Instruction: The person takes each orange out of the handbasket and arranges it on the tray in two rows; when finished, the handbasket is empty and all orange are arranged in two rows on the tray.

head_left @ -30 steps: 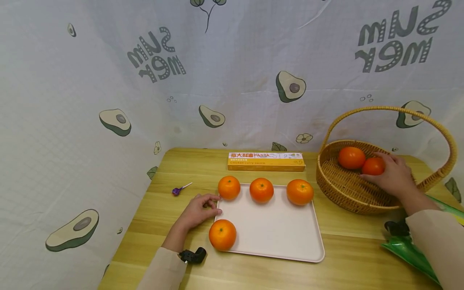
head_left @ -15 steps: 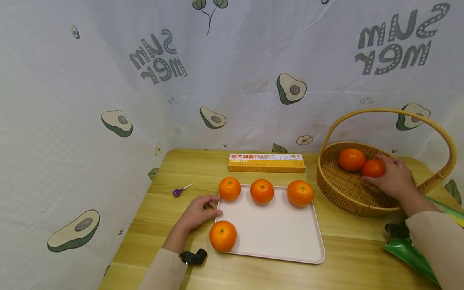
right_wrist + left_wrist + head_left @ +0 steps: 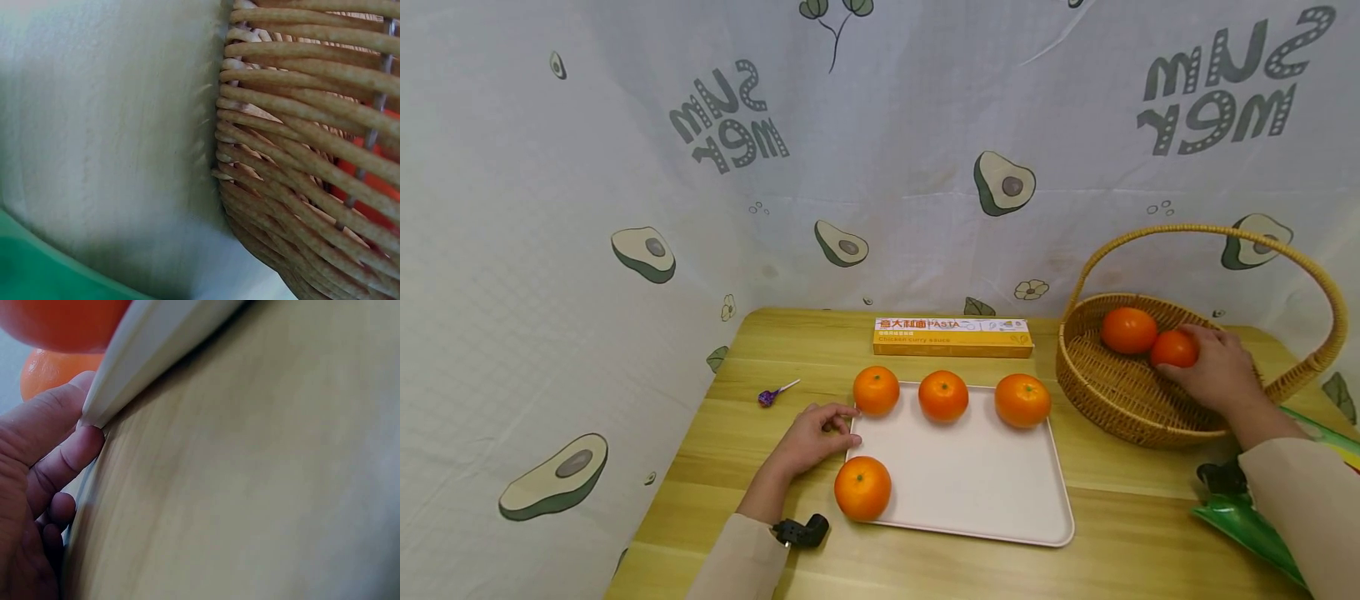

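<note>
picture a clock face on the pale tray (image 3: 970,479), seen from the head view. the left hand (image 3: 812,437) is over at 9 o'clock, thumb and index finger pinching the tray's edge, which the left wrist view shows pretty clearly. the right hand (image 3: 1217,371) is out at 2 o'clock inside a wicker basket (image 3: 1116,419), fingers curled round a red-orange fruit (image 3: 1173,349). a second red-orange fruit (image 3: 1129,331) lies just beside that one, at its 10 o'clock. the right wrist view is mostly weave, so no hand visible there.

four oranges sit round the tray's edge: one orange (image 3: 862,489) near 8, a smaller orange (image 3: 876,391) near 11, a redder orange (image 3: 943,397) at 12 and a squat orange (image 3: 1022,401) near 1. pasta box (image 3: 952,338) at 12 behind those, purple lollipop (image 3: 767,397) at 10, green packet (image 3: 1247,525) past 3, all on the wooden worktop (image 3: 970,571).
</note>
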The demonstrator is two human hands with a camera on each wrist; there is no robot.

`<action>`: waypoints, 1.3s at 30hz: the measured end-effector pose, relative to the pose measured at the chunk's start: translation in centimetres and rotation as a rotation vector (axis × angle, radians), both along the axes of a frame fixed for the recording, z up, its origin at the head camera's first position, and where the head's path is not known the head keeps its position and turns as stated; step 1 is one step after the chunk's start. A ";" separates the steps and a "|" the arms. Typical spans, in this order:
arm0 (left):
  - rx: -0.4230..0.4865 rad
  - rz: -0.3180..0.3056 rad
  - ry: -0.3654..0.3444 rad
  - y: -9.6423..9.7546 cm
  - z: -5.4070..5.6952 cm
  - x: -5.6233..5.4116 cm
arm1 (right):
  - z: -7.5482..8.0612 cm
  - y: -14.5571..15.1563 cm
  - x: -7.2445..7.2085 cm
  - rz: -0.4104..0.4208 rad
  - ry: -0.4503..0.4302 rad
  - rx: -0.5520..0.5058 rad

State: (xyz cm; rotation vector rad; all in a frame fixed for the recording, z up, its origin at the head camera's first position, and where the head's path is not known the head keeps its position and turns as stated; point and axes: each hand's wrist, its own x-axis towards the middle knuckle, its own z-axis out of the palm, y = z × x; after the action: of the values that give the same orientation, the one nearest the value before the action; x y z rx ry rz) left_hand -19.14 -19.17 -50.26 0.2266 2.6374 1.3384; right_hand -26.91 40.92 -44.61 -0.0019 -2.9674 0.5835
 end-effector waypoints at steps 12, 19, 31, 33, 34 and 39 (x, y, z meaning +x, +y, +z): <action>-0.010 -0.010 0.001 0.1 0.0 0.0 | 0.1 0.0 0.2 0.011 0.012 0.023; -0.008 -0.009 0.005 0.1 -0.2 0.1 | 0.5 0.0 0.4 -0.003 0.000 0.022; -0.010 -0.012 0.010 -0.1 -0.2 0.0 | 2.7 -1.6 1.2 -0.029 0.002 -0.012; -0.009 -0.011 0.011 -0.1 -0.2 0.0 | 3.0 -1.9 1.3 -0.027 0.012 -0.016; -0.010 -0.010 0.011 -0.1 -0.2 0.0 | 3.1 -2.1 1.4 -0.024 0.018 -0.017; -0.016 -0.007 0.018 -0.1 -0.2 -0.1 | 4.2 -3.1 1.8 -0.012 0.034 -0.027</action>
State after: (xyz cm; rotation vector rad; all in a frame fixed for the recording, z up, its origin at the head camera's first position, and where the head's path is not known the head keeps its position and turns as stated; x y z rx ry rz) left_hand -19.21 -19.23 -50.44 0.2469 2.6581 1.3184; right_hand -25.08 37.80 -40.44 -0.0116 -2.9243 0.6152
